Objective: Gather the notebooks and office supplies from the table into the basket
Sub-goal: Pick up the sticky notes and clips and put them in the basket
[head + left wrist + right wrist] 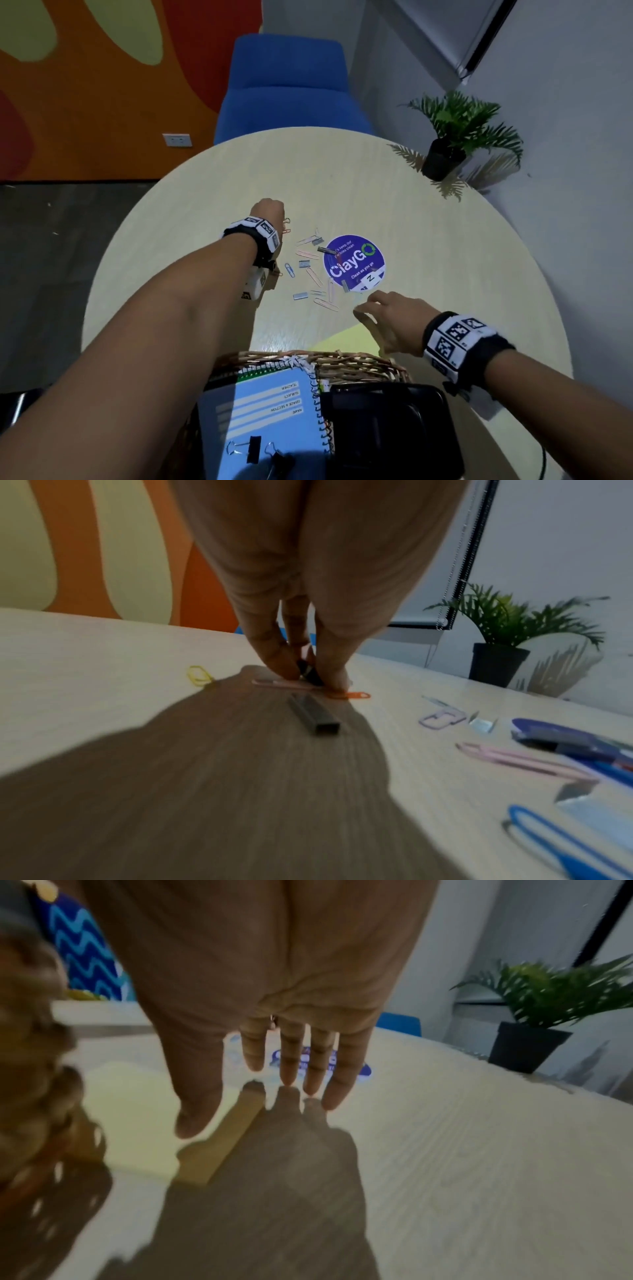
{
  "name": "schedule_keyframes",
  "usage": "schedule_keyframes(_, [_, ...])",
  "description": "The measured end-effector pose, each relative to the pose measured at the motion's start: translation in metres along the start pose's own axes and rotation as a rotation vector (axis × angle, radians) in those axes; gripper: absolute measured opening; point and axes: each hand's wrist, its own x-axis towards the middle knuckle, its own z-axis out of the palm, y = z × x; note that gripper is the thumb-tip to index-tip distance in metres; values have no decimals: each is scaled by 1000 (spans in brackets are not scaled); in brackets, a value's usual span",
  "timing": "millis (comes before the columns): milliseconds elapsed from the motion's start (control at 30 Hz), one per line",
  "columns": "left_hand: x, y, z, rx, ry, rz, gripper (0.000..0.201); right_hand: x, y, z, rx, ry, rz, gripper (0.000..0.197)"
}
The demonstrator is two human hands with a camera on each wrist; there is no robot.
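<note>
Paper clips [310,270] and short strips of staples lie scattered mid-table, on the round pale wood table [445,274], just left of a round blue ClayGo sticker [354,260]. Far left of the scatter: left hand [269,212] reaches down, fingers [274,658] bunched at the tabletop and pinching a small dark object [310,673]; what it is cannot be told, too blurred. A pink clip [284,684] and an orange clip [352,695] lie right under those fingertips, a yellow clip [198,674] apart to the left, a grey staple strip [313,715] nearer the wrist. Centre, near edge of table: wicker basket [356,363] holding a light blue spiral notebook [270,411] with two black binder clips [255,448] on its cover; a black case-like object [387,428] sits beside the notebook on the right. Yellow sticky-note pad [346,339] lies on the table just beyond the basket rim. Right: right hand [390,318] hovers over the pad's far corner, fingers [322,1064] straight and spread, thumb low by the pad's edge, holding nothing; contact with the pad cannot be told. Far right, table edge: potted green plant [455,137] in a black pot. Behind the table, a blue chair [287,89].
</note>
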Motion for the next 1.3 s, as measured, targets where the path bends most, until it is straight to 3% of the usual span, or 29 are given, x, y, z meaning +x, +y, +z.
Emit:
schedule_keyframes(133, [-30,-16,-25,-154,138,27,24,7,1,24,-11,75,-54,53])
schedule_keyframes(233, [-94,-21,-51,-235,209,130,23,6,-1,19,139,50,10,35])
schedule_keyframes(400, [-243,-21,-37,-403,138,319,17,11,-6,17,174,91,-32,32])
schedule_keyframes(500, [-309,-18,-3,-423,44,324,15,18,-11,19,92,17,-78,36])
schedule_keyframes(633, [-362,-12,46,-384,-4,251,17,26,-9,26,151,81,-110,38])
schedule_keyframes(767, [-381,-3,61,-280,15,208,20,26,-14,23,136,44,-53,31])
schedule_keyframes(900, [-391,-5,52,-278,-65,130,37,17,-11,14,107,37,-51,34])
schedule_keyframes(1000, [-404,-17,36,-309,42,69,33,-4,4,-13,211,103,-58,26])
schedule_keyframes(1100, [-410,-35,23,-334,150,27,25,-27,12,-47,259,261,-80,23])
schedule_keyframes(1200, [-394,-52,7,-279,190,15,19,-60,-11,-73,315,341,-238,31])
schedule_keyframes(1300, [-357,-61,-20,-198,234,15,24,-86,-58,-79,453,296,-431,27])
